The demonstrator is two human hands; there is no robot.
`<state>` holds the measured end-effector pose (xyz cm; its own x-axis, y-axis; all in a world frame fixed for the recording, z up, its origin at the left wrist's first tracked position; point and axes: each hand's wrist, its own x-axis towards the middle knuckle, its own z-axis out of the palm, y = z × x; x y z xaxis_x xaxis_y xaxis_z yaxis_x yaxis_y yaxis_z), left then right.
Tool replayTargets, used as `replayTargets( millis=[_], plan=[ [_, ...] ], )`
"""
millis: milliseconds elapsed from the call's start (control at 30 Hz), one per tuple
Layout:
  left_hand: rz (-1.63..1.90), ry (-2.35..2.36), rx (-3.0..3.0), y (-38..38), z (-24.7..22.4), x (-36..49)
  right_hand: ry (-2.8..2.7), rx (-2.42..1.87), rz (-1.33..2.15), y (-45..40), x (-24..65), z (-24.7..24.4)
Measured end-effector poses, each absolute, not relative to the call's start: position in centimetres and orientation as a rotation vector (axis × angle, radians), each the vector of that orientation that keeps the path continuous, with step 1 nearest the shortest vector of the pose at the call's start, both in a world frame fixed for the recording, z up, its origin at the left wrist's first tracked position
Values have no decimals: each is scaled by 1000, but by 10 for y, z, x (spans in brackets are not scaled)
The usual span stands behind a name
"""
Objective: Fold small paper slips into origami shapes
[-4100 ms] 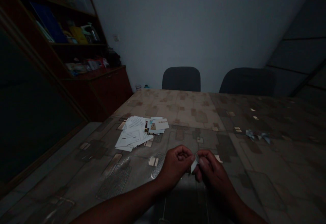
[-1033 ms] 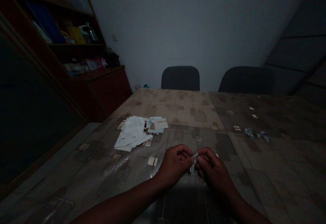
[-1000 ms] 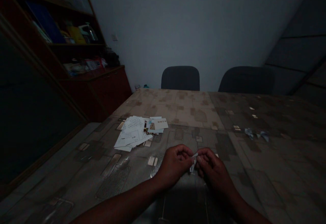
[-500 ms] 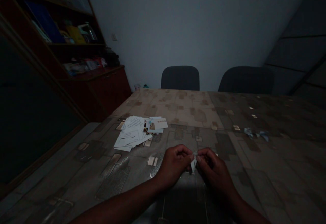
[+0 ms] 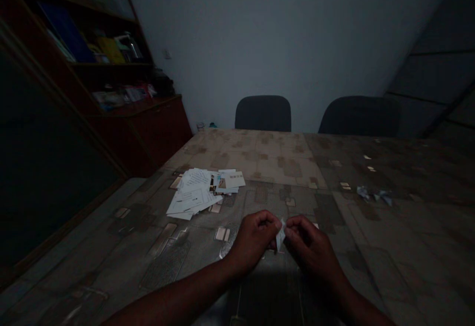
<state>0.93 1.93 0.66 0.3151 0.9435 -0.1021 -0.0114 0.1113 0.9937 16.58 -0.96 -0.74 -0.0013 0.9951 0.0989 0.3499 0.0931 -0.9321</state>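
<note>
A small piece of folded white paper point(image 5: 280, 237) is pinched between my two hands, low over the near part of the table. My left hand point(image 5: 256, 237) grips its left side between thumb and fingers. From the other side, my right hand point(image 5: 308, 239) holds its right edge, fingers curled. The paper narrows toward its lower end; the fingertips cover part of it. Left of my hands lies a spread pile of white printed sheets point(image 5: 193, 195), with cards point(image 5: 232, 179) at its right end. Small folded paper pieces point(image 5: 374, 194) rest on the table at the right.
The table point(image 5: 260, 153) has a patterned, shiny cover. Beyond its far edge stand two dark chairs point(image 5: 262, 113) against a pale wall. At the left is a reddish wooden cabinet point(image 5: 159, 123) with crowded shelves. The room is dim.
The folded paper has turned slightly between my fingers, its top now showing more. My right fingertips have shifted a little to the left; the pile and the other pieces stay put.
</note>
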Motion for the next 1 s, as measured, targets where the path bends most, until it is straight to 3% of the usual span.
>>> replayTargets(
  millis=[1000],
  plan=[
    [927, 1007, 1270, 17, 8, 9, -1432, -1387, 1027, -6, 167, -10]
  ],
)
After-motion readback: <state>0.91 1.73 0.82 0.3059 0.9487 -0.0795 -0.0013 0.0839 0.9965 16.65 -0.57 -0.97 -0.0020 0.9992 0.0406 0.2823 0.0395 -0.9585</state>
